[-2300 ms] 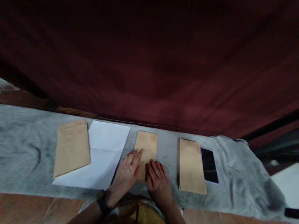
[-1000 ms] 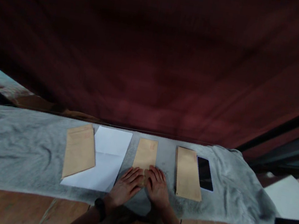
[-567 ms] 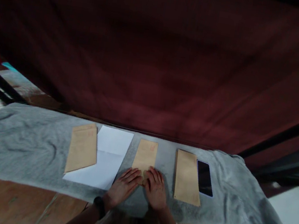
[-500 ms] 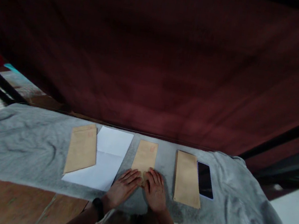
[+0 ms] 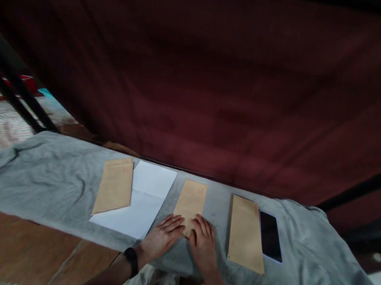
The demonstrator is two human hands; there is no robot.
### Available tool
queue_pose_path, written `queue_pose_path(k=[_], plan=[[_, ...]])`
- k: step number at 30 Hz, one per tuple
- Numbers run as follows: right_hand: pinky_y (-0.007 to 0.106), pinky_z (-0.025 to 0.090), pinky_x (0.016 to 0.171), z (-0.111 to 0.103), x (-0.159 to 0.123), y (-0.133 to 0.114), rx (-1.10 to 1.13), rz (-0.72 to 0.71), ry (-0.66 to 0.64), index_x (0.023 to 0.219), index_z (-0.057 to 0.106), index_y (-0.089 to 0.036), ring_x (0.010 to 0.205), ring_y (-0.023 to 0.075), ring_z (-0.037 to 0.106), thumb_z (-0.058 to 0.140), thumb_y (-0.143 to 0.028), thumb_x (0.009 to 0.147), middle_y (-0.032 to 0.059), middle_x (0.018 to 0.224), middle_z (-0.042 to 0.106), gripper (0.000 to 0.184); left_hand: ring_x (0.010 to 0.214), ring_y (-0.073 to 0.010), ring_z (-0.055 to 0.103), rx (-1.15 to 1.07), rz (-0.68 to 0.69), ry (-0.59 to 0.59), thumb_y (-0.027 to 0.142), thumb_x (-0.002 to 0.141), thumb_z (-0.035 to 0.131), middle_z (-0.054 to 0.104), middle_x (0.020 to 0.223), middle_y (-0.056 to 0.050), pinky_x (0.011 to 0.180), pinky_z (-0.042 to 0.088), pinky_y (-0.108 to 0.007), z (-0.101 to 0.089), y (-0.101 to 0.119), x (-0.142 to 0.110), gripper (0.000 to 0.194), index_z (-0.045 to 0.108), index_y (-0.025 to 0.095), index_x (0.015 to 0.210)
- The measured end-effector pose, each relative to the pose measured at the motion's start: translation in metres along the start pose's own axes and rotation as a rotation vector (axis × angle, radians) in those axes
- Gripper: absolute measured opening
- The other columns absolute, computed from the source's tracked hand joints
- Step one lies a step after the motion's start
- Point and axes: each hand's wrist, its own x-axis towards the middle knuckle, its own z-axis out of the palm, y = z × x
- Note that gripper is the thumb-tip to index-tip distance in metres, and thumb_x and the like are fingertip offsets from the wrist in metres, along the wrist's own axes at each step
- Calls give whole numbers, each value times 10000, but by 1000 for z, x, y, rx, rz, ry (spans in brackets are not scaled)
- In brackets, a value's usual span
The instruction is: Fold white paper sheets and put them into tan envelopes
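Note:
A brown paper envelope (image 5: 192, 198) with a small red mark near its top lies flat on a grey cloth in front of me. My left hand (image 5: 162, 235) rests on its lower left edge, fingers stretched out flat. On the lower right edge lies my right hand (image 5: 204, 242), its fingers also extended and pressed down. The envelope's bottom part is partly covered by my fingers. To the left, another brown envelope (image 5: 114, 186) overlaps a creased white sheet of paper (image 5: 146, 203). A stack of brown envelopes (image 5: 246, 233) lies to the right of my right hand.
A dark-screened phone (image 5: 270, 235) touches the right side of the envelope stack. The grey cloth (image 5: 58, 179) covers the long low surface. Behind it hangs a dark red curtain (image 5: 220, 94). Brown floor tiles (image 5: 32, 252) show along the near edge.
The view has shifted slightly, so everything sits a little further right. Both hands stay pressed on the middle envelope, with little visible movement.

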Motion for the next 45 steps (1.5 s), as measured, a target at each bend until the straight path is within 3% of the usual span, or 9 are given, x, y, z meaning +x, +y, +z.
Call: queue_pose_path(k=[6, 10, 22, 25, 30, 33, 36, 40, 45], plan=[[464, 458, 1118, 10, 4, 16, -2, -65, 33, 1271, 664, -214, 1293, 218, 585, 414, -167, 994, 87, 1359, 667, 376, 1388, -204, 525, -16, -26, -25, 209, 1012, 507, 593, 1472, -60, 1182, 425, -446, -3, 3, 0, 346, 651, 249, 1323], [459, 417, 1154, 18, 28, 23, -86, -145, -99, 1406, 584, -214, 1375, 203, 527, 377, -228, 1035, 92, 1473, 587, 425, 1376, -201, 538, -28, -15, -22, 215, 1023, 474, 602, 1461, -59, 1175, 426, -450, -1, 2, 1, 343, 660, 247, 1309], [558, 298, 1193, 46, 106, 41, -251, 49, -78, 1481, 499, -127, 1443, 293, 452, 338, -314, 1045, 181, 1535, 492, 501, 1352, -221, 556, -41, -26, 22, 251, 984, 516, 617, 1442, -70, 1167, 423, -455, 1, 5, -2, 358, 654, 244, 1315], [555, 295, 1200, 48, 98, 43, -254, 45, -63, 1495, 472, -95, 1438, 293, 461, 334, -316, 1044, 198, 1535, 486, 521, 1285, -236, 602, -71, -57, 12, 287, 970, 537, 666, 1368, -77, 1123, 456, -441, -3, 9, 4, 326, 677, 232, 1259], [508, 321, 1210, 45, 62, 44, -228, -106, -48, 1541, 421, -167, 1443, 246, 458, 345, -345, 1054, 141, 1553, 480, 524, 1034, -213, 699, -88, -196, 41, 231, 1033, 371, 752, 1073, -64, 980, 529, -376, 0, 4, 35, 343, 708, 216, 1098], [509, 321, 1218, 42, 47, 42, -214, -101, -52, 1560, 397, -162, 1453, 258, 444, 383, -337, 1039, 137, 1558, 471, 550, 1234, -240, 622, -13, -240, 123, 231, 1025, 365, 677, 1310, -108, 1062, 484, -410, 17, -10, 53, 387, 619, 187, 1313], [511, 312, 1227, 40, 42, 40, -203, -95, -86, 1573, 378, -172, 1459, 259, 435, 378, -311, 1036, 120, 1578, 444, 554, 1435, -247, 456, 59, -176, 105, 260, 1027, 359, 514, 1533, -125, 1181, 371, -439, 37, -25, 65, 486, 468, 155, 1489], [524, 300, 1237, 32, 36, 36, -168, -121, -131, 1572, 376, -193, 1475, 251, 409, 384, -316, 1050, 99, 1596, 422, 537, 1489, -228, 380, 84, -159, 45, 305, 1056, 294, 443, 1593, -108, 1232, 285, -434, 51, -38, 78, 520, 399, 162, 1546], [501, 321, 1241, 6, 28, 34, -100, -133, -193, 1562, 388, -167, 1482, 233, 395, 404, -292, 1046, 113, 1594, 426, 531, 1521, -247, 320, 76, -158, -12, 382, 1063, 332, 375, 1632, -99, 1242, 261, -454, 48, -45, 85, 532, 391, 193, 1557]])
